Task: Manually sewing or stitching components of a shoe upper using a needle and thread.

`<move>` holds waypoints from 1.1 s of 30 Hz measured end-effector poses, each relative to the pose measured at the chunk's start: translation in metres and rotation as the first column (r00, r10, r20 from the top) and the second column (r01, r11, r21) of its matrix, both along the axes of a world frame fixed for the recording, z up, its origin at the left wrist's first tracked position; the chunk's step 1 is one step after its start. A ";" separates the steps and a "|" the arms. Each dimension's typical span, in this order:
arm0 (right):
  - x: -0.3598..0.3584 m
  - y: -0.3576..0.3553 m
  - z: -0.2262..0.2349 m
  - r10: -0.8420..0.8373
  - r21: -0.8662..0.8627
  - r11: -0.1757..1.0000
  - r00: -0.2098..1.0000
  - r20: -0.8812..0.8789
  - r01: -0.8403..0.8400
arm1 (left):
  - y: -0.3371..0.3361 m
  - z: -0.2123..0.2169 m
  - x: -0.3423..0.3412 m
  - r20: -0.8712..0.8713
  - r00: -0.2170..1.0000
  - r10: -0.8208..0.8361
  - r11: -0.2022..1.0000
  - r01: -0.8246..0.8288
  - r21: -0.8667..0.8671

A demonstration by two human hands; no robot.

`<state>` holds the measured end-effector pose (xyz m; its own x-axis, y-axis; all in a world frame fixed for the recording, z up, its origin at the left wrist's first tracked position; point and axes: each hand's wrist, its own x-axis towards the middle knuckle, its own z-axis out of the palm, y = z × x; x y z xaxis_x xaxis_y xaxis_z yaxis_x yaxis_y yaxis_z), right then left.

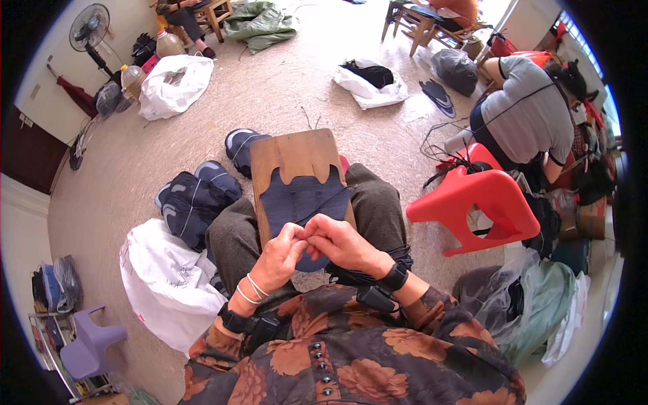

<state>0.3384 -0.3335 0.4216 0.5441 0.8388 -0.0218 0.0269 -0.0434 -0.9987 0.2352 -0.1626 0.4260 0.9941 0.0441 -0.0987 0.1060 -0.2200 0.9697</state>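
Beneath the left hand (275, 258) and right hand (342, 244), both pinched on what I cannot tell, lies dark-blue fabric (291, 201).

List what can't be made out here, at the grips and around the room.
- Head view: anything between left grip and right grip, hidden by both.
- Head view: contents of the lower-left white sack, hidden by its folds.
- Head view: upper-left seated person's head, cut off by the top edge.

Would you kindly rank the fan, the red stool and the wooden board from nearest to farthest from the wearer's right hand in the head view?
1. Wooden board: between the legs, nearest the right hand.
2. Red stool: off to the right.
3. Fan: far off, upper left.
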 end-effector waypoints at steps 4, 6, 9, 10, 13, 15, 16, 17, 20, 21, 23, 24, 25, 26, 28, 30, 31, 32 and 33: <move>-0.010 -0.003 -0.008 -0.066 0.059 0.996 0.996 -0.061 0.069 | -0.001 -0.010 0.000 0.045 0.999 0.000 1.000 -0.001 0.014; -0.009 -0.006 -0.017 -0.182 0.067 0.979 0.970 -0.162 0.195 | 0.001 -0.017 0.002 0.009 0.997 0.083 0.993 -0.082 -0.082; 0.004 -0.022 -0.035 -0.349 -0.022 0.935 0.911 -0.220 0.353 | 0.004 -0.016 0.009 0.008 0.968 0.252 0.932 -0.240 -0.273; 0.010 -0.027 -0.043 -0.397 -0.040 0.915 0.883 -0.251 0.400 | 0.005 -0.016 0.012 0.030 0.960 0.278 0.912 -0.254 -0.322; 0.036 -0.031 -0.074 -0.529 -0.094 0.848 0.830 -0.177 0.521 | 0.013 -0.012 0.021 0.084 0.945 0.316 0.913 -0.279 -0.297; 0.058 -0.028 -0.086 -0.595 -0.017 0.762 0.710 0.377 0.647 | 0.017 -0.010 0.028 0.107 0.944 0.312 0.913 -0.267 -0.308; 0.066 -0.027 -0.088 -0.607 -0.110 0.709 0.682 0.408 0.697 | 0.019 -0.011 0.031 0.124 0.933 0.338 0.901 -0.283 -0.328; 0.066 -0.023 -0.091 -0.609 -0.110 0.707 0.681 0.406 0.698 | 0.020 -0.012 0.032 0.140 0.921 0.363 0.889 -0.297 -0.348; 0.067 -0.008 -0.115 -0.611 -0.334 0.702 0.773 0.171 0.629 | 0.027 -0.016 0.035 0.129 0.915 0.382 0.891 -0.327 -0.316; 0.068 -0.005 -0.117 -0.611 -0.334 0.702 0.773 0.172 0.630 | 0.026 -0.017 0.034 0.124 0.907 0.401 0.885 -0.349 -0.310; 0.069 0.001 -0.122 -0.775 -0.291 0.625 0.620 -0.121 0.724 | 0.025 -0.023 0.035 0.118 0.913 0.389 0.885 -0.336 -0.322; 0.075 0.004 -0.128 -0.780 -0.260 0.623 0.610 -0.138 0.738 | 0.025 -0.027 0.035 0.110 0.919 0.378 0.886 -0.325 -0.331; 0.084 0.004 -0.133 -0.781 -0.260 0.622 0.609 -0.139 0.738 | 0.024 -0.029 0.035 0.110 0.920 0.376 0.887 -0.323 -0.330; 0.095 0.002 -0.136 -0.774 -0.179 0.621 0.560 -0.295 0.764 | 0.022 -0.032 0.036 0.109 0.931 0.349 0.897 -0.298 -0.327; 0.101 0.005 -0.122 -0.696 -0.038 0.606 0.507 -0.509 0.794 | 0.021 -0.032 0.035 0.095 0.931 0.354 0.895 -0.307 -0.323; 0.101 0.004 -0.096 -0.651 0.075 0.656 0.613 -0.448 0.751 | 0.022 -0.030 0.035 0.106 0.918 0.383 0.891 -0.336 -0.306; 0.099 0.008 -0.083 -0.640 0.170 0.655 0.660 -0.394 0.736 | 0.023 -0.029 0.036 0.118 0.907 0.404 0.888 -0.358 -0.289; 0.096 0.010 -0.070 -0.637 0.168 0.658 0.662 -0.394 0.734 | 0.022 -0.027 0.037 0.116 0.906 0.408 0.886 -0.362 -0.290; 0.091 0.014 -0.054 -0.561 0.234 0.725 0.753 -0.345 0.647 | 0.023 -0.024 0.038 0.128 0.892 0.433 0.876 -0.383 -0.292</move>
